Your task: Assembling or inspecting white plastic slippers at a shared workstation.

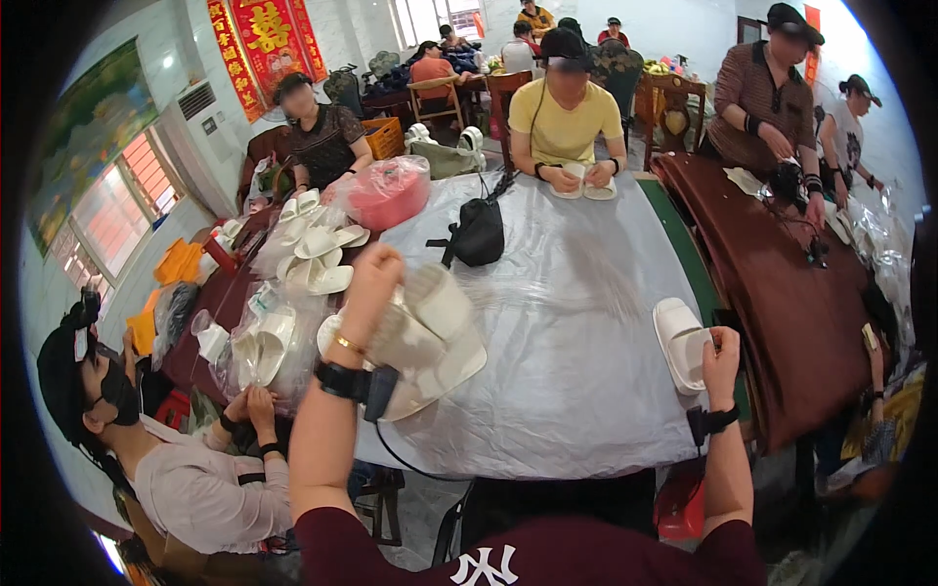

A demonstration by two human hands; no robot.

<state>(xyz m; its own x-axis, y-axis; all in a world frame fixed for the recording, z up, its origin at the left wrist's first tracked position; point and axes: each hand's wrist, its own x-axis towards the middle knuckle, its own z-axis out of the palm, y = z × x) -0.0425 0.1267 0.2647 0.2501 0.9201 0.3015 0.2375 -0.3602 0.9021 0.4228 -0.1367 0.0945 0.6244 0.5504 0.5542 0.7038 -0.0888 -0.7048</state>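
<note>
My left hand (379,278) is raised over the left part of the table, its fingers curled closed; what they hold, if anything, I cannot make out. Behind and beside that wrist is a pile of white slippers (454,327), partly hidden by my forearm and blurred. At the table's right edge, my right hand (721,359) has its fingers closed at the side of a white slipper (676,327), which lies with its toe pointing away from me. A blurred, see-through streak, like clear plastic film (557,293), crosses the table between my hands.
A grey-white sheet covers the table (557,400). On it lie a black pouch (479,232) and a pink bundle in plastic (389,193). Bagged slippers (264,347) are at the left. Opposite, a person in yellow (567,122) handles slippers. A brown-covered table (752,264) adjoins at right.
</note>
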